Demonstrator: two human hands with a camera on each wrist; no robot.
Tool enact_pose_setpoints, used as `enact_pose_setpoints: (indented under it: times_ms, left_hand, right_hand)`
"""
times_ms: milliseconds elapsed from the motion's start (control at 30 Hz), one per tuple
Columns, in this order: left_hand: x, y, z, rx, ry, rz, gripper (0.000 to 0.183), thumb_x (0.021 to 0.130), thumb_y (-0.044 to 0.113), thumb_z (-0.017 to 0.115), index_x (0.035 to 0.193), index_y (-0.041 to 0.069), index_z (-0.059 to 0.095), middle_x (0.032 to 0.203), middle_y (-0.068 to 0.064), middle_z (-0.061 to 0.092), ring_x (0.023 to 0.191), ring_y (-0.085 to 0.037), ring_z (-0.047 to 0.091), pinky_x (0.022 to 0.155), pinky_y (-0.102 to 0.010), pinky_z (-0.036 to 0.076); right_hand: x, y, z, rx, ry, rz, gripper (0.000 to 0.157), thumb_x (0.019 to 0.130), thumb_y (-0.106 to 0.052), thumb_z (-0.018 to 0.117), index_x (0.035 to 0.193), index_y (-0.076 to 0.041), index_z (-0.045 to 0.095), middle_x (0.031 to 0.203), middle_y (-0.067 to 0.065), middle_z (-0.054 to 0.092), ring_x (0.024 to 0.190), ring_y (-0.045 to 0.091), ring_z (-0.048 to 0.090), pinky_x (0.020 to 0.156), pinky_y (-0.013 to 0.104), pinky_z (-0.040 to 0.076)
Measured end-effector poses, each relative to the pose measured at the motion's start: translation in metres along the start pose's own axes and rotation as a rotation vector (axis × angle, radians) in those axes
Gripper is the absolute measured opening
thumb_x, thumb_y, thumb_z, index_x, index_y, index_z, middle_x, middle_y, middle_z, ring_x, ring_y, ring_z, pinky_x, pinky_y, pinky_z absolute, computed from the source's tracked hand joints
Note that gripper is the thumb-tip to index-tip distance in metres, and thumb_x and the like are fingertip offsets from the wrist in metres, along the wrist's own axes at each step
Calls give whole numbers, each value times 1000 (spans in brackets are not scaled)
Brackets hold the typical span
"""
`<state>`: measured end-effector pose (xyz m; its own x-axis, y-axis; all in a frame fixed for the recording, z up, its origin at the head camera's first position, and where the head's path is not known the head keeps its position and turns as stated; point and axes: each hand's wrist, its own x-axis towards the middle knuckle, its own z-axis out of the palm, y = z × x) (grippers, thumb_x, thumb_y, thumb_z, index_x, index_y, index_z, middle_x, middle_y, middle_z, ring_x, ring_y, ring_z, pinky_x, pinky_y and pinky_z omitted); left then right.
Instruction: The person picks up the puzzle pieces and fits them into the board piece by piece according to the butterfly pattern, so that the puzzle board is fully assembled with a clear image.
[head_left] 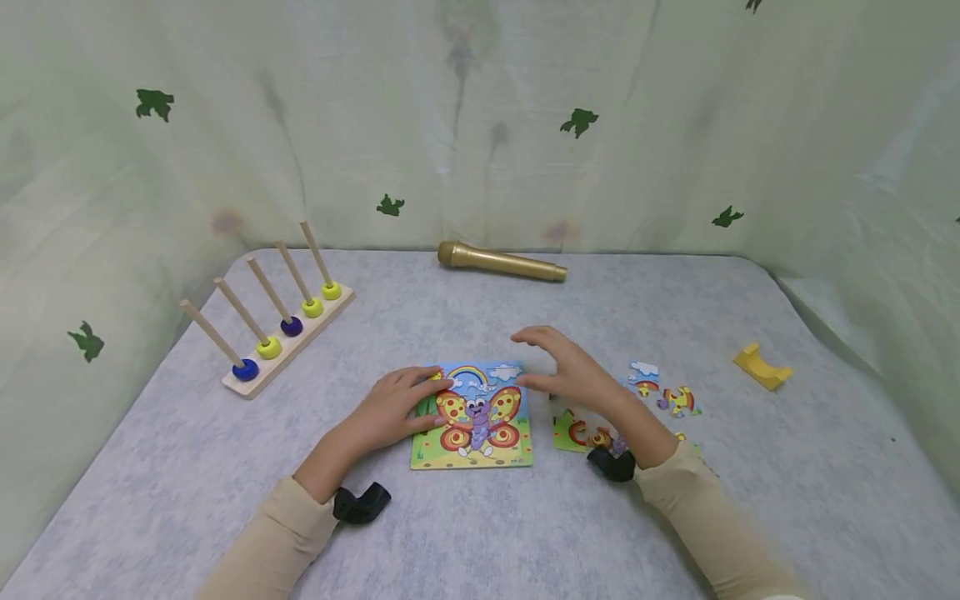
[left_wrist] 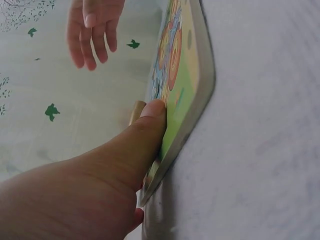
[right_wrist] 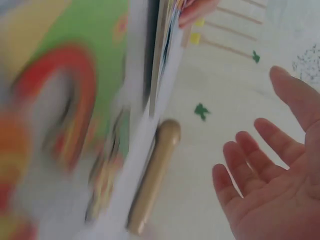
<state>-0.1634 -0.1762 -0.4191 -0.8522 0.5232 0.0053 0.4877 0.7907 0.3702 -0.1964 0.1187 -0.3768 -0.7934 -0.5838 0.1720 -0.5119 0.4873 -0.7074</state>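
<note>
A butterfly picture board (head_left: 506, 454), with a rainbow and clouds printed on it, lies flat near the middle of the table. My left hand (head_left: 392, 408) rests on its left side, fingers spread across the picture. In the left wrist view the thumb (left_wrist: 137, 145) lies on the board's printed face. Above and to the right of the board, my right hand (head_left: 573, 377) is held in the air, fingers extended and thumb apart, with nothing in it. Below and beside it are loose butterfly puzzle pieces (head_left: 679, 401), some hidden by the right forearm.
A wooden stacking rack (head_left: 288, 348) with pegs and blue and yellow rings stands at the left. A gold toy microphone (head_left: 502, 262) lies at the back edge. One yellow curved block (head_left: 762, 367) is at the right. A pale curtain (head_left: 480, 125) hangs behind the table.
</note>
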Motion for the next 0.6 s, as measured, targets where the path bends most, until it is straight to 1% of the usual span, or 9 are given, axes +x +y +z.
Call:
enact_pose_setpoints:
  times_ms: [133, 267, 433, 600]
  left_hand:
    - [0, 2, -1, -7, -3, -5, 59, 84, 52, 53, 135, 25, 43, 141, -5, 32, 127, -34, 25, 101, -53, 17]
    - [0, 2, -1, -7, -7, -9, 59, 84, 52, 53, 135, 25, 43, 141, -5, 31, 127, -34, 24, 101, -53, 17]
    - [0, 2, -1, -12, -10, -14, 58, 84, 52, 53, 135, 26, 43, 142, -4, 31, 128, -33, 24, 101, -52, 16]
    - [-1, 2, 0, -13, -4, -12, 58, 84, 52, 53, 135, 25, 43, 142, -4, 31, 127, -34, 24, 101, -52, 17]
  right_hand:
    - [-23, 12, -22, -2, 103, 11, 60, 79, -28, 69, 132, -12, 43, 133, 3, 40, 120, 24, 36, 94, 50, 33]
    - [-45, 28, -40, -32, 174, 63, 63, 78, -27, 71, 132, -11, 42, 132, 6, 40, 119, 27, 36, 93, 53, 31]
    - [-67, 47, -56, -42, 196, 201, 67, 78, -28, 71, 134, -10, 40, 135, 9, 37, 121, 30, 34, 94, 57, 27]
    - [-80, 64, -63, -33, 186, 286, 67, 79, -25, 70, 135, -8, 37, 136, 13, 35, 122, 35, 31, 94, 59, 25]
